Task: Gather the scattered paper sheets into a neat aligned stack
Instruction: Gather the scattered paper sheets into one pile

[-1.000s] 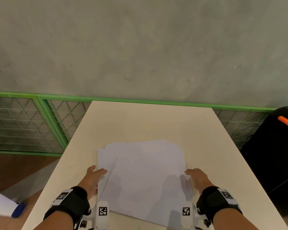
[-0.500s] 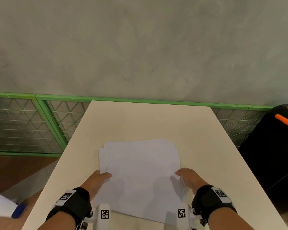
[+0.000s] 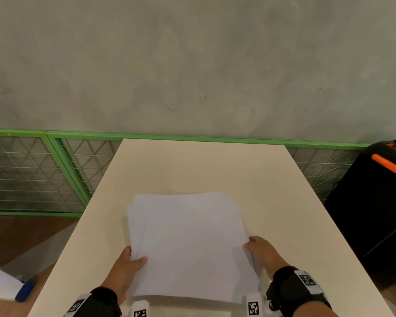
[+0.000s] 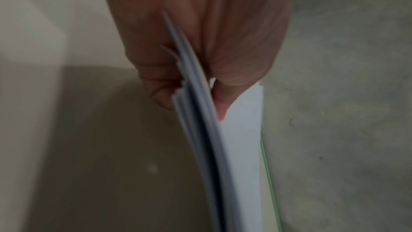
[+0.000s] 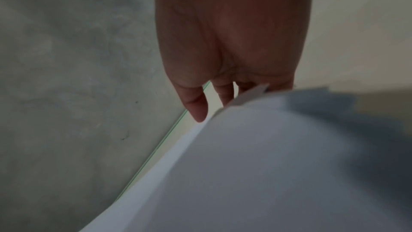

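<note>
A pile of white paper sheets point(image 3: 188, 243) sits mid-table, its left edges still fanned out a little. My left hand point(image 3: 135, 257) pinches the pile's left edge, thumb on top and fingers beneath. In the left wrist view the sheets point(image 4: 200, 130) run edge-on between the thumb and fingers of that hand point(image 4: 191, 98), raised off the table. My right hand point(image 3: 253, 244) holds the right edge. In the right wrist view one digit of that hand point(image 5: 214, 105) shows beside the sheets point(image 5: 267, 165), which hide the other fingertips.
The beige table point(image 3: 204, 165) stretches bare beyond the pile to a grey wall. A green mesh fence point(image 3: 55, 170) runs behind and to the left. A black case with an orange handle point(image 3: 375, 202) stands at the right. A blue object point(image 3: 24, 291) lies low on the left.
Both hands moved inward and squeezed the spread sheets into a narrower pile. The left thumb now lies on top, and the pile's edge has lifted off the table.
</note>
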`<state>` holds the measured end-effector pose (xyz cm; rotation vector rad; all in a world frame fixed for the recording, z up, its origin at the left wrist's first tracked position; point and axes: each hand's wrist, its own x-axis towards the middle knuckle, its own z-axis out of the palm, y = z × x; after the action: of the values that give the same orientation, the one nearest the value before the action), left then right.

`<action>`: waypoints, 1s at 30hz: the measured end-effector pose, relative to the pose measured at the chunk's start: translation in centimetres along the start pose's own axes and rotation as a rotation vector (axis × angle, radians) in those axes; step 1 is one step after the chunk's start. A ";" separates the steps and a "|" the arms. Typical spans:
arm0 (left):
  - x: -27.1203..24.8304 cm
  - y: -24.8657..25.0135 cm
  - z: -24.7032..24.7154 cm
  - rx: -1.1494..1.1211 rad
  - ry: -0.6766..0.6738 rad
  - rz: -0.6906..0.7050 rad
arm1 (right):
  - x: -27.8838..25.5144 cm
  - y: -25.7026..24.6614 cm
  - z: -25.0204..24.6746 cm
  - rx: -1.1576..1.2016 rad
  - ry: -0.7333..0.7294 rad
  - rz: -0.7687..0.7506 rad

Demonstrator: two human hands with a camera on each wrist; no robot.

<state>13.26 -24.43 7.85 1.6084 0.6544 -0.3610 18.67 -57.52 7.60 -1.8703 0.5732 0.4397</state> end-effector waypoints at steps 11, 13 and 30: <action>-2.8 1.0 -1.1 0.061 -0.022 0.183 | -2.4 0.6 -0.7 0.098 -0.204 -0.015; -3.0 1.0 -1.1 0.110 -0.031 0.204 | -3.1 1.0 -0.4 0.028 -0.159 -0.049; -3.7 -5.5 -0.7 0.195 -0.147 -0.037 | -7.3 6.3 -1.3 -0.109 -0.115 0.099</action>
<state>6.94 -24.33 5.74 1.7372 0.5497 -0.5794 9.16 -59.37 7.34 -1.9114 0.5757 0.6518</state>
